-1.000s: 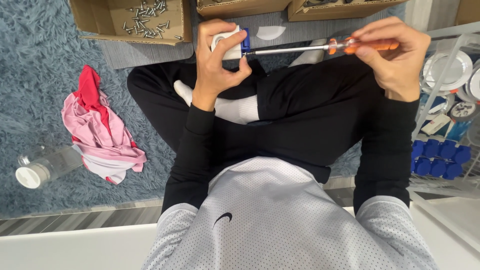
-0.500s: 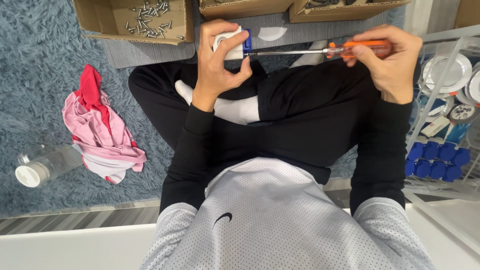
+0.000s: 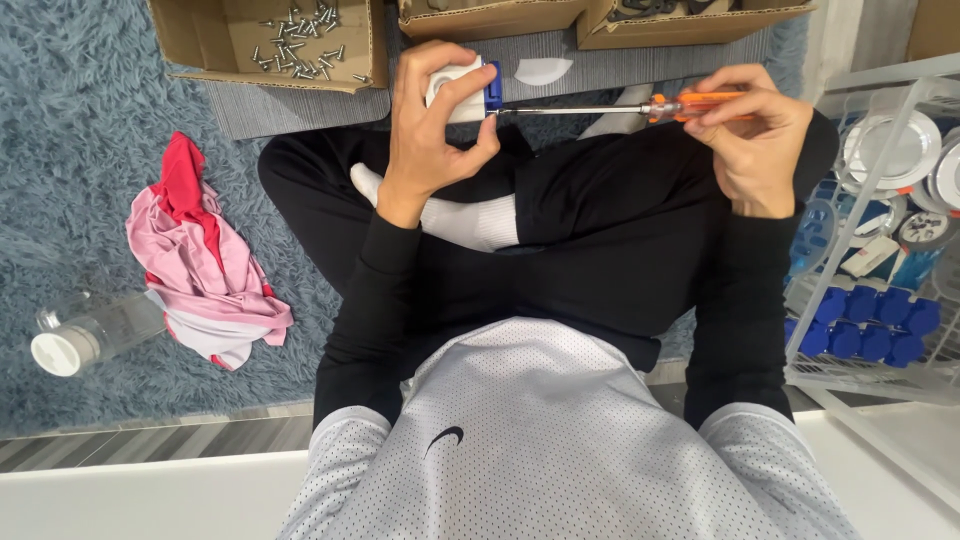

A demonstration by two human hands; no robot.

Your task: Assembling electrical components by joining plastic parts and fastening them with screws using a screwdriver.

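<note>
My left hand [image 3: 430,130] wraps the small white part [image 3: 455,90], thumb across its near side and fingers curled over the top, pinching it hard so it cannot turn. Its blue end [image 3: 492,86] faces right, left bare so the tool can reach it. My right hand [image 3: 755,130] pinches the orange handle of the screwdriver [image 3: 640,103] between thumb and fingertips, a light grip that suits twisting, I judge. The steel shaft runs level from that hand to the blue end, tip touching it or seated in it; I cannot tell which. I hold both up over my crossed legs, close to my eyes, elbows in for steadiness.

Beyond my hands sits an open box of screws [image 3: 290,40], within easy reach, and two more boxes [image 3: 600,20] beside it. A pink and red cloth [image 3: 200,260] and a clear bottle [image 3: 90,335] lie on the blue rug [image 3: 70,150] to my left. A wire rack [image 3: 880,230] with blue caps and round lids stands to my right.
</note>
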